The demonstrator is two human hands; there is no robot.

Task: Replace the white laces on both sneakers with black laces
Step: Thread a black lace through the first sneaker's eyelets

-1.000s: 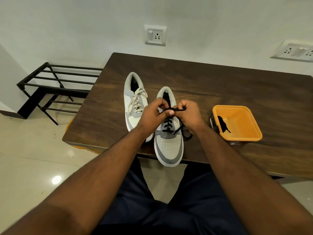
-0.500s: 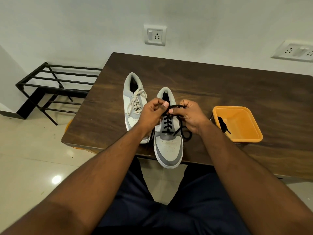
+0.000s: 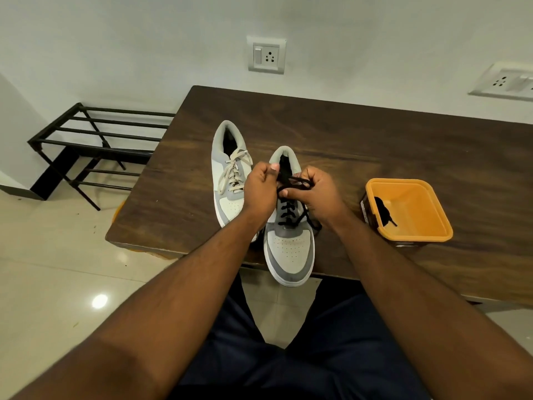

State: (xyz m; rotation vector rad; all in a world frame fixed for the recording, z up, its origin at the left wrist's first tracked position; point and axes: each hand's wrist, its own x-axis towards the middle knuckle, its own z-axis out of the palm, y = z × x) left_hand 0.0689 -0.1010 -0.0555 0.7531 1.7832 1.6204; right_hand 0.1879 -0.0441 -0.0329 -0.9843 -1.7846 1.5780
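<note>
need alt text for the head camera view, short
Both hands, left hand and right hand, tie a black lace on a grey sneaker at a wooden table's edge. Beside it sits a white-laced sneaker; an orange tub holds another black lace.

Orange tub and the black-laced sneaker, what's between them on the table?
Head view: bare wood between orange tub and sneaker, except a black lace loop trailing beside the sneaker.

Left hand (image 3: 259, 192) risen toward the sneaker's collar since a second ago, right hand (image 3: 320, 194) drawn slightly right of it, black lace (image 3: 294, 183) now pulled into crossed strands between the pinching fingers, earlier bunched tightly under both fists at frame centre.
</note>
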